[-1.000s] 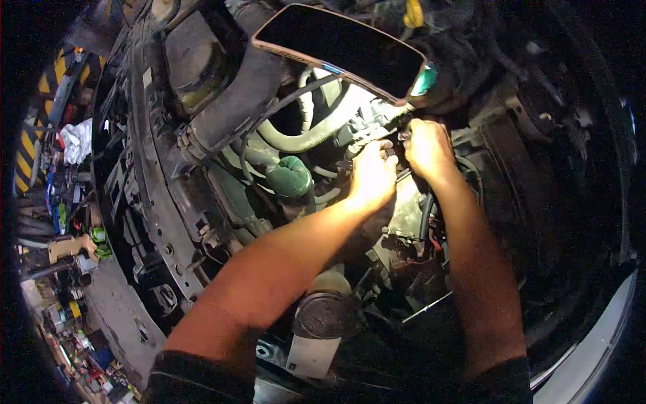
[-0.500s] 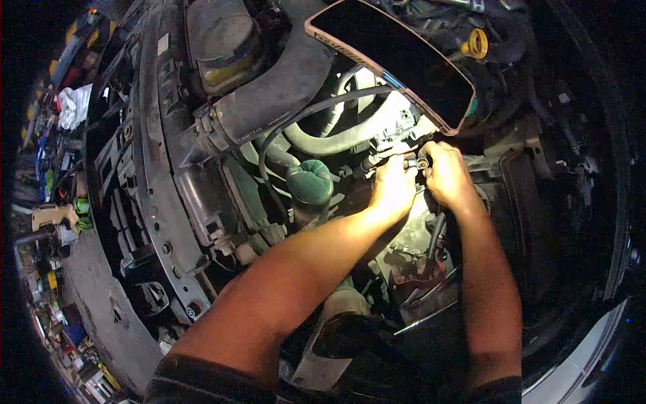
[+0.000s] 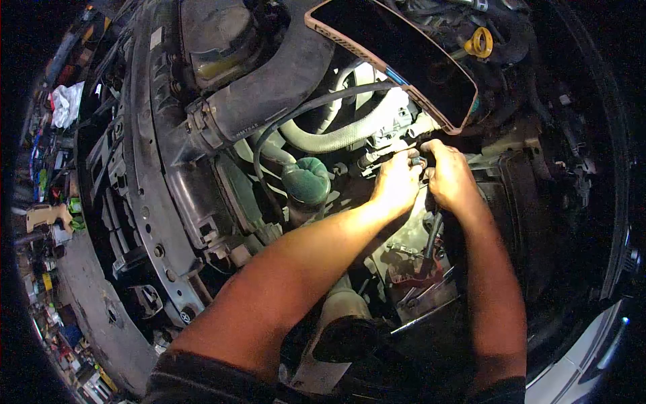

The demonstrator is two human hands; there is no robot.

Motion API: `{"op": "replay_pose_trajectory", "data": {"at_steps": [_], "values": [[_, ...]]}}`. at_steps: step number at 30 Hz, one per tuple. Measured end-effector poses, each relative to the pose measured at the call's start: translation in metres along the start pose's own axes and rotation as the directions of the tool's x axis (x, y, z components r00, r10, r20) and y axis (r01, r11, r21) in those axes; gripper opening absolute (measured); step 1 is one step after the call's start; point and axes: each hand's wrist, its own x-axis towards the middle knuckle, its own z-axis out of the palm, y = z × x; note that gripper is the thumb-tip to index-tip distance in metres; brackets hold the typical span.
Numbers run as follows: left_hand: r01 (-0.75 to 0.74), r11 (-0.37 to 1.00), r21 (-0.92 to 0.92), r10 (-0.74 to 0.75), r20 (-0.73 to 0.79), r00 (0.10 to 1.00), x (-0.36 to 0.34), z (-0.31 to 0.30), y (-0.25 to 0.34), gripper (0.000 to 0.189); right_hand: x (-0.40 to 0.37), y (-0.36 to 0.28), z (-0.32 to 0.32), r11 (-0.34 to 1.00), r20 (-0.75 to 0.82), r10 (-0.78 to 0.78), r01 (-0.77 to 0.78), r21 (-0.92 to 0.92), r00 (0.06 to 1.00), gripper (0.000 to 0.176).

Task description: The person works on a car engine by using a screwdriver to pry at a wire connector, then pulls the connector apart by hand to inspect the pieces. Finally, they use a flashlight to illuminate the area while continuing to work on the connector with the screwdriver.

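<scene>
My left hand (image 3: 398,183) is closed, its fingertips pinching a small dark electrical connector (image 3: 418,162) with a grey band. Just to the right, my right hand (image 3: 451,174) is curled with its thumb and fingers at the same small part. The fingers cover most of the connector, so its full shape is hidden. Both hands are over a brightly lit spot in a car's engine bay. Close above them lies a phone (image 3: 397,57) in a pinkish case, its dark screen up. Pale metal engine parts (image 3: 397,131) sit just beyond my left hand.
A thick black air hose (image 3: 266,94) curves at upper left. Dark green cloth (image 3: 306,180) plugs a pipe opening. A yellow dipstick ring (image 3: 479,42) is at upper right. A metal rod (image 3: 424,315) lies below the hands. Tools and clutter (image 3: 67,323) fill the far left.
The view has shifted slightly. The connector has turned between my fingers, so its open end shows less than before. Both hands stay in nearly the same place.
</scene>
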Motion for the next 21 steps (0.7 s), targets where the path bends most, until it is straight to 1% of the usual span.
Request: {"op": "replay_pose_trajectory", "data": {"at_steps": [2, 3, 4, 7, 10, 11, 13, 14, 16, 17, 19, 20, 21], "values": [[-0.073, 0.994, -0.076, 0.070, -0.048, 0.996, 0.002, 0.007, -0.010, 0.036, -0.002, 0.003, 0.002, 0.999, -0.074, -0.036, 0.038, 0.018, 0.997, 0.025], [-0.110, 0.988, -0.111, 0.102, -0.075, 0.992, 0.002, 0.006, -0.008, 0.036, -0.002, 0.001, 0.001, 0.999, -0.062, 0.011, -0.009, 0.032, 0.998, 0.023], [-0.022, 0.999, -0.043, 0.022, -0.001, 1.000, 0.003, 0.004, -0.006, 0.036, -0.002, -0.001, -0.001, 0.997, -0.050, 0.058, -0.056, 0.045, 0.997, 0.021], [-0.088, 0.996, -0.025, 0.087, -0.035, 0.996, 0.000, 0.003, -0.005, 0.036, 0.001, -0.013, -0.005, 0.979, -0.011, 0.197, -0.196, 0.052, 0.980, 0.020], [-0.089, 0.995, 0.054, 0.093, -0.087, 0.992, 0.000, 0.000, -0.003, 0.032, 0.010, -0.029, -0.012, 0.943, 0.053, 0.328, -0.330, 0.036, 0.943, 0.027], [-0.065, 0.996, 0.058, 0.069, -0.070, 0.995, -0.001, -0.001, 0.000, 0.032, 0.013, -0.032, -0.014, 0.928, 0.078, 0.370, -0.373, 0.027, 0.926, 0.029], [-0.017, 0.998, 0.067, 0.020, -0.038, 0.999, -0.001, -0.002, 0.003, 0.033, 0.017, -0.030, -0.009, 0.923, 0.072, 0.382, -0.384, 0.005, 0.921, 0.030], [-0.032, 0.996, 0.080, 0.035, -0.040, 0.999, -0.002, -0.003, 0.004, 0.033, 0.019, -0.028, -0.007, 0.921, 0.070, 0.389, -0.389, -0.007, 0.919, 0.031], [-0.061, 0.993, 0.105, 0.066, -0.046, 0.997, -0.003, -0.003, 0.003, 0.034, 0.025, -0.027, -0.007, 0.920, 0.129, 0.392, -0.387, -0.061, 0.911, 0.030], [-0.049, 0.993, 0.105, 0.053, -0.033, 0.998, -0.002, -0.003, 0.003, 0.035, 0.027, -0.026, -0.007, 0.919, 0.159, 0.394, -0.385, -0.088, 0.905, 0.030], [-0.026, 0.994, 0.104, 0.027, -0.007, 1.000, -0.002, -0.005, 0.007, 0.037, 0.028, -0.024, -0.008, 0.931, 0.155, 0.363, -0.351, -0.098, 0.919, 0.028], [-0.052, 0.998, 0.032, 0.052, 0.000, 0.999, -0.001, -0.002, 0.005, 0.039, 0.028, -0.021, -0.009, 0.937, 0.153, 0.347, -0.335, -0.104, 0.925, 0.027], [-0.077, 0.996, -0.041, 0.077, 0.004, 0.997, 0.000, 0.001, -0.001, 0.040, 0.026, -0.020, -0.013, 0.944, 0.134, 0.329, -0.331, -0.008, 0.935, 0.026]]}}
